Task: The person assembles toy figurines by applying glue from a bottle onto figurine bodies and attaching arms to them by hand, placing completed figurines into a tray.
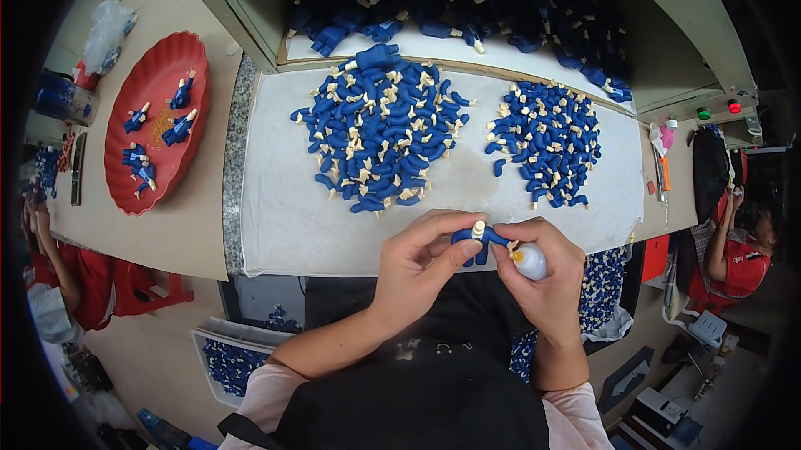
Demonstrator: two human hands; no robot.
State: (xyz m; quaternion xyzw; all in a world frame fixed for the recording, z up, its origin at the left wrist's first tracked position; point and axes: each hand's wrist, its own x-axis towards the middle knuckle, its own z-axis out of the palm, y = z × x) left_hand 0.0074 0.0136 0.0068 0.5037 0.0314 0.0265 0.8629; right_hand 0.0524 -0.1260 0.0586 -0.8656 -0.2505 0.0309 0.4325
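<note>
My left hand (415, 260) is closed on a small blue figurine body (467, 235) with a cream neck peg, held just over the near edge of the white worktop. In my closed right hand (552, 283) lies a small white bottle (531, 263) with a yellowish tip. The thumb and forefinger of that hand also pinch at the figurine's right side, where a blue arm with a cream hand shows. Beyond my hands lie two heaps of blue arms with cream hands, a larger one (380, 128) left and a smaller one (551, 137) right.
A shelf (467, 62) at the back bears many blue bodies. At the left, a red scalloped tray (121, 120) holds several blue figurines. Bins of blue parts, one a white crate (209, 331), stand below the worktop. Other people sit left and right (743, 262).
</note>
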